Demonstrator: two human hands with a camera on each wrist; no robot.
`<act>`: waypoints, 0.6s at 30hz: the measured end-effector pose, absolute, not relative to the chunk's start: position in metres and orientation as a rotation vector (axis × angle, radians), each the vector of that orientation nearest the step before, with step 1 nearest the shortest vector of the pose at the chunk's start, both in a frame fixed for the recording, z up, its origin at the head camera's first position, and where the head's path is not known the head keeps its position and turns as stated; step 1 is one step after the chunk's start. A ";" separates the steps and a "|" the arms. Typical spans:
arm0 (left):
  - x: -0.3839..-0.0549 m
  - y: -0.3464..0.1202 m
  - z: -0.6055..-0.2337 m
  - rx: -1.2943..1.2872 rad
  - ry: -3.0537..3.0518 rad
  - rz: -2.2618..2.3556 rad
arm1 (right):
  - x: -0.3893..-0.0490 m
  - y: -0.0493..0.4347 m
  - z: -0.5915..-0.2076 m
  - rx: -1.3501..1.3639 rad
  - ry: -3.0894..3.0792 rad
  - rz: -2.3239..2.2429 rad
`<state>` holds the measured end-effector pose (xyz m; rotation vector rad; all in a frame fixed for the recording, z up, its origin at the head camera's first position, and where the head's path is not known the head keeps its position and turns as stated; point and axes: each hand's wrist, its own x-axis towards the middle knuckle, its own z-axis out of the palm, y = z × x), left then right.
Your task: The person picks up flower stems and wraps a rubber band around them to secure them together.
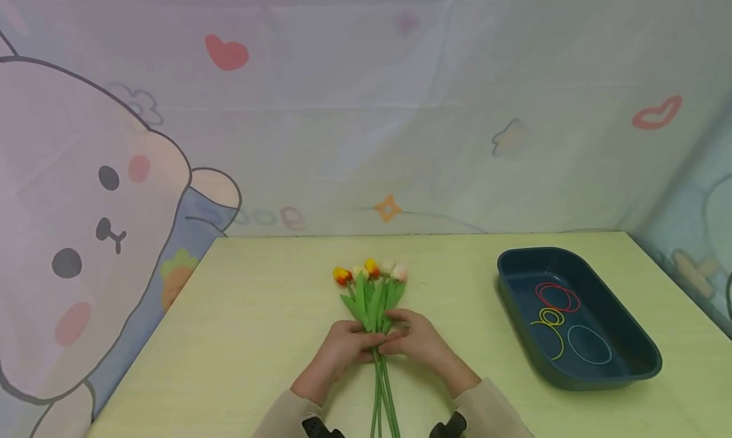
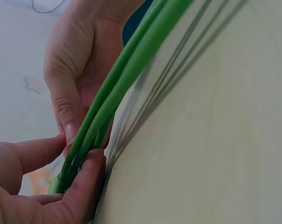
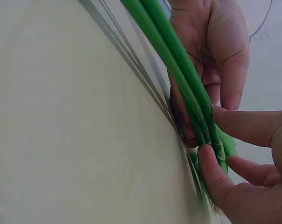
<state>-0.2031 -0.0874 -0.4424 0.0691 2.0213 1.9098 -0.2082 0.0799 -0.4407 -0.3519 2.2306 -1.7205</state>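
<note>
A bunch of tulips point(image 1: 374, 304) with orange-yellow and pale blooms points away from me across the table, its long green stems point(image 2: 127, 70) running back toward my body. Just below the leaves, my left hand point(image 1: 345, 348) holds the stems between thumb and fingers. From the other side my right hand point(image 1: 420, 341) pinches the bunch at the same height, its thumb and fingertips close to the left hand's. The right wrist view shows right fingertips point(image 3: 210, 161) against the stems where the leaves begin. Whether anything is wrapped around the stems there, I cannot tell.
To the right stands a dark blue tray point(image 1: 577, 382) holding red rings point(image 1: 574, 296), yellow rings point(image 1: 551, 317) and a pale blue ring point(image 1: 591, 363), which look like rubber bands. Behind the pale yellow table point(image 1: 257, 298) hangs a printed cloth point(image 1: 366, 107).
</note>
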 end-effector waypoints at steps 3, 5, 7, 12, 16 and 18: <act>-0.202 -0.088 -0.441 0.085 1.995 1.917 | -0.207 0.080 -0.440 -0.361 2.221 -1.716; -0.200 -0.088 -0.440 0.101 1.985 1.916 | -0.206 0.080 -0.439 -0.371 2.215 -1.715; -0.199 -0.088 -0.439 0.113 1.972 1.907 | -0.205 0.080 -0.438 -0.390 2.222 -1.709; -0.197 -0.088 -0.438 0.105 1.930 1.901 | -0.202 0.078 -0.434 -0.447 2.229 -1.697; -0.196 -0.088 -0.439 0.077 1.917 1.913 | -0.201 0.078 -0.432 -0.475 2.223 -1.701; -0.197 -0.089 -0.439 0.066 1.909 1.910 | -0.200 0.078 -0.431 -0.487 2.237 -1.696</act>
